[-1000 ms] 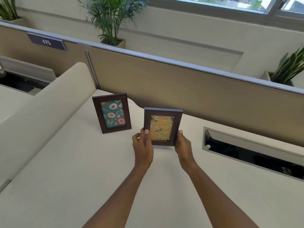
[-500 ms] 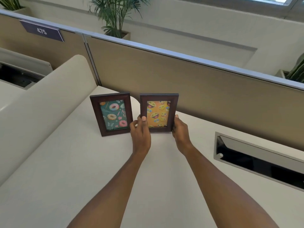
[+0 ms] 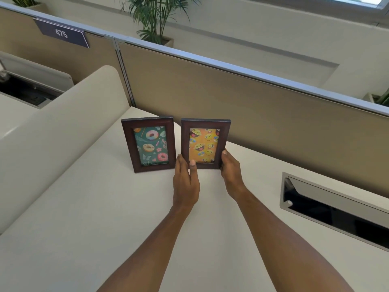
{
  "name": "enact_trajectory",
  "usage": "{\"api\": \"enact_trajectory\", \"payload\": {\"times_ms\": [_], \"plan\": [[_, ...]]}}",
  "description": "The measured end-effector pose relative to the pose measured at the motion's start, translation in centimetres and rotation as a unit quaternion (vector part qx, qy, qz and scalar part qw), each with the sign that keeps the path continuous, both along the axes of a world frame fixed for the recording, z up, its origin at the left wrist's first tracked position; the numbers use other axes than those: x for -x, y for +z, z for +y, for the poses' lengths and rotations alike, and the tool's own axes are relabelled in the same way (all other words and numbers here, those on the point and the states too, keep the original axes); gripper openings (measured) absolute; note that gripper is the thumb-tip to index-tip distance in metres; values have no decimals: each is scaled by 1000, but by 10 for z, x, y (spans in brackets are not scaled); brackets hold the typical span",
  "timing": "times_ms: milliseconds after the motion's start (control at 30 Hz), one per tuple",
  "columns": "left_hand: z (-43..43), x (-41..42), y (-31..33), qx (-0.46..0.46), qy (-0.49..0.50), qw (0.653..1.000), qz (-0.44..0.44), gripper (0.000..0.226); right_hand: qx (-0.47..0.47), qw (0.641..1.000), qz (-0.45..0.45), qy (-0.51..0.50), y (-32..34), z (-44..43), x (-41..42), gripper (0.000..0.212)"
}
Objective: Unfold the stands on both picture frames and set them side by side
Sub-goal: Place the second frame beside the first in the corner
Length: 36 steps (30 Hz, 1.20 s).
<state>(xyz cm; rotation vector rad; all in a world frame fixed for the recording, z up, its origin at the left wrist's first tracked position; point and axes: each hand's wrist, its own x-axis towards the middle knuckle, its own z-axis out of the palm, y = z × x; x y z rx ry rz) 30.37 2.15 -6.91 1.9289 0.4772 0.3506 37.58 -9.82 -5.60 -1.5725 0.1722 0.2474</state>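
Observation:
Two dark wooden picture frames stand upright on the white desk (image 3: 105, 218), close to each other with a narrow gap. The left one, the donut frame (image 3: 149, 144), holds a green donut print and stands alone. The emoji frame (image 3: 205, 143) on the right shows yellow emoji on orange. My left hand (image 3: 186, 182) grips its lower left corner, thumb on the front. My right hand (image 3: 230, 171) holds its lower right edge. The stands behind both frames are hidden.
A tan partition (image 3: 252, 98) with a metal rail runs right behind the frames. A rounded white divider (image 3: 52, 127) rises on the left. A recessed cable tray (image 3: 336, 209) is sunk in the desk at right. Potted plants (image 3: 155, 15) stand beyond the partition.
Both hands carried the emoji frame away from me and to the left, from mid-air down beside the donut frame. The donut frame stayed put.

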Motion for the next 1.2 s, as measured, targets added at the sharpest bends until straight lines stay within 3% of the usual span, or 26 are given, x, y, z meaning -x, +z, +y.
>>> {"api": "enact_trajectory", "payload": {"times_ms": [367, 567, 733, 1200], "plan": [[-3, 29, -15, -99, 16, 991, 84, 60, 191, 981, -32, 18, -8, 1, 8, 42], [-1, 24, -14, -225, -42, 959, 169, 69, 203, 978, -42, 12, -11, 4, 10, 41], [-5, 23, -20, -277, -66, 935, 213, 76, 205, 978, -45, 8, -12, 5, 10, 40], [-4, 25, -26, -289, -76, 929, 217, 76, 232, 972, -42, 26, -12, 5, 7, 41]]}}
